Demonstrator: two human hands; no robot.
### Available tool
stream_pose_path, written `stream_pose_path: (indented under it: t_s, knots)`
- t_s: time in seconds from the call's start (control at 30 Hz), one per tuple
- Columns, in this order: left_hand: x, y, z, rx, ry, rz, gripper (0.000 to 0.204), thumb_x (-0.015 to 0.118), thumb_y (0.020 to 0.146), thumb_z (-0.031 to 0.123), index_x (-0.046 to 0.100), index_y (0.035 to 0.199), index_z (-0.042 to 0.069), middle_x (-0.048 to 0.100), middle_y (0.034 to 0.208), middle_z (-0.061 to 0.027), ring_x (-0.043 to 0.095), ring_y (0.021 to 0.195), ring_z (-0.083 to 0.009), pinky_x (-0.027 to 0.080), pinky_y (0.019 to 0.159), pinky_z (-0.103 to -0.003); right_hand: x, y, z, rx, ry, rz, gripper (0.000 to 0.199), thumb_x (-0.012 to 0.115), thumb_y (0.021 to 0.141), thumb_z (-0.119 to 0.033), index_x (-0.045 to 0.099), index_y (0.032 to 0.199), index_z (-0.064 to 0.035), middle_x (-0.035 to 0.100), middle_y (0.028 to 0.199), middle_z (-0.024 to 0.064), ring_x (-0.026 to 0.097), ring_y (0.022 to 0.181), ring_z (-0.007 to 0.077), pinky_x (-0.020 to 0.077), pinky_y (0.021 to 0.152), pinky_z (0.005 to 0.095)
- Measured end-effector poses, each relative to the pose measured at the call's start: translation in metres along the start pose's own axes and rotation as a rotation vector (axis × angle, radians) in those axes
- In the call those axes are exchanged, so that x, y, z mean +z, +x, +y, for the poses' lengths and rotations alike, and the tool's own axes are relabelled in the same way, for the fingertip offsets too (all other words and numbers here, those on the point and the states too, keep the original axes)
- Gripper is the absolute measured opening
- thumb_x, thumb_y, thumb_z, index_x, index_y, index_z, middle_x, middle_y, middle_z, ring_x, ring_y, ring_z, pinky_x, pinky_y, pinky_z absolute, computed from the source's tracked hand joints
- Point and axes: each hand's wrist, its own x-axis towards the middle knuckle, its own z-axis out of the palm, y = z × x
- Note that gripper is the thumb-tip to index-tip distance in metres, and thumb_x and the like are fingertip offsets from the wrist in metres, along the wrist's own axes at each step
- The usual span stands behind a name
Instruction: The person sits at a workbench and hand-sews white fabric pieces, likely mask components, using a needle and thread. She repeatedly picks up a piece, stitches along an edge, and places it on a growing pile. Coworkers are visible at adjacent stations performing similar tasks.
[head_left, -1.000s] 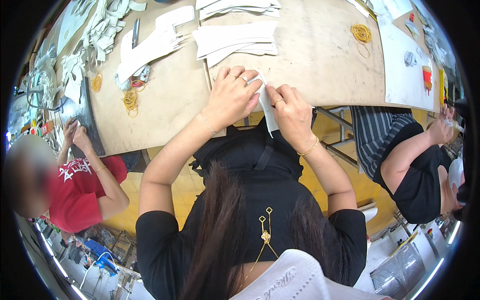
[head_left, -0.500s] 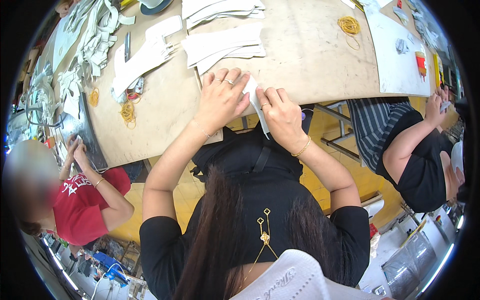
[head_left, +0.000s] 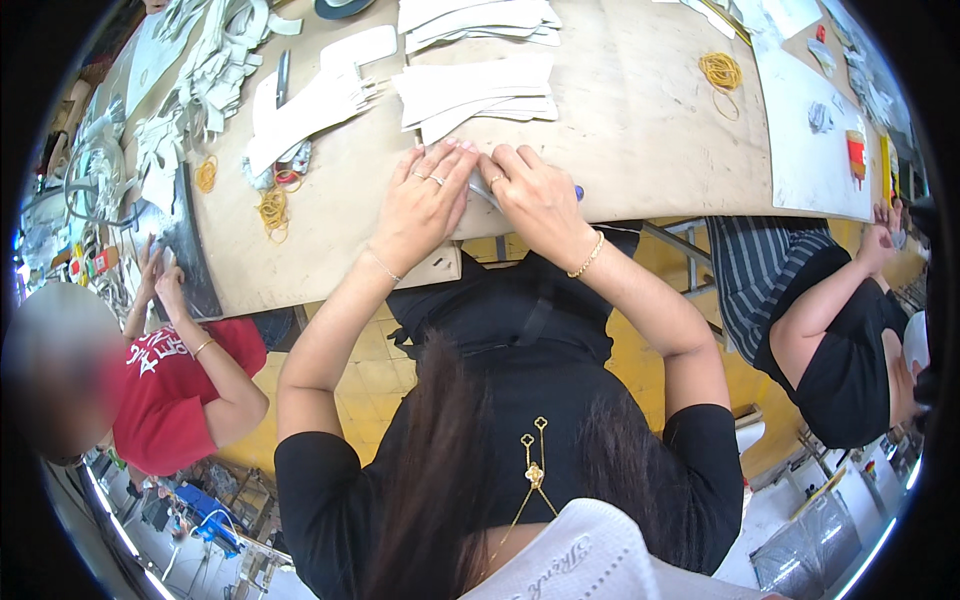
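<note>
A narrow white piece [head_left: 485, 192] lies near the table's front edge between my hands, mostly hidden by them. My left hand [head_left: 425, 200] lies over its left side, fingers stretched out and lying flat. From the right, my right hand [head_left: 532, 200] has its fingers curled closed on the piece. A small purple-blue tip [head_left: 579, 192] sticks out beside the right hand; its kind is unclear. Just beyond my hands lies a fanned stack of white curved pieces [head_left: 485, 92], with another stack [head_left: 478, 20] behind it.
More white pieces [head_left: 305, 120] with a dark pen [head_left: 282, 80] lie left. Rubber bands [head_left: 720, 72] sit right, others [head_left: 272, 212] left. A pile of pale strips [head_left: 215, 70] is far left. People sit at both sides, one in a red shirt [head_left: 170, 400].
My hands have come closer together over the white piece, which now shows much less. The right hand moved slightly up and left; its fingers curl more. The view has shifted a little.
</note>
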Motion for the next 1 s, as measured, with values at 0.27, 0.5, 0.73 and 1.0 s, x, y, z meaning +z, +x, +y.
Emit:
stream_pose_path:
  t_s: [0.27, 0.5, 0.73, 1.0]
  knots:
    - [0.0, -0.007, 0.007, -0.092, 0.082, 0.001, 0.046, 0.064, 0.094, 0.021, 0.057, 0.139, 0.014, 0.056, 0.143, -0.0049, 0.048, 0.137, -0.0205, 0.033, 0.112, -0.047, -0.024, -0.004, 0.019, 0.205, 0.345, -0.107, 0.012, 0.074, 0.08, -0.009, 0.072, 0.092, -0.0076, 0.06, 0.089, 0.0076, 0.066, 0.078, 0.0271, 0.0546, 0.07, 0.0386]
    - [0.005, -0.009, 0.01, -0.095, 0.114, 0.008, 0.047, 0.066, 0.09, 0.024, 0.059, 0.136, 0.014, 0.055, 0.143, -0.0059, 0.045, 0.139, -0.0213, 0.033, 0.11, -0.054, -0.055, -0.031, 0.022, 0.153, 0.239, -0.171, 0.017, 0.073, 0.082, -0.004, 0.072, 0.099, -0.0057, 0.062, 0.09, 0.0069, 0.067, 0.074, 0.0245, 0.0537, 0.065, 0.0359]
    - [0.0, -0.011, 0.013, -0.101, 0.123, -0.08, 0.049, 0.062, 0.094, 0.032, 0.056, 0.141, 0.018, 0.048, 0.152, -0.0064, 0.04, 0.143, -0.0221, 0.026, 0.114, -0.053, -0.063, -0.049, 0.024, 0.014, 0.075, -0.184, 0.03, 0.072, 0.079, -0.001, 0.075, 0.107, -0.0112, 0.06, 0.088, 0.0035, 0.065, 0.073, 0.018, 0.0532, 0.059, 0.0326]
    - [-0.003, -0.011, 0.018, -0.102, 0.108, -0.152, 0.05, 0.054, 0.097, 0.047, 0.054, 0.144, 0.032, 0.039, 0.158, -0.0119, 0.032, 0.148, -0.0288, 0.019, 0.116, -0.057, -0.064, -0.055, 0.035, -0.027, -0.018, -0.181, 0.034, 0.071, 0.077, -0.001, 0.075, 0.109, -0.0125, 0.06, 0.091, 0.0018, 0.066, 0.077, 0.0162, 0.0544, 0.061, 0.0316]
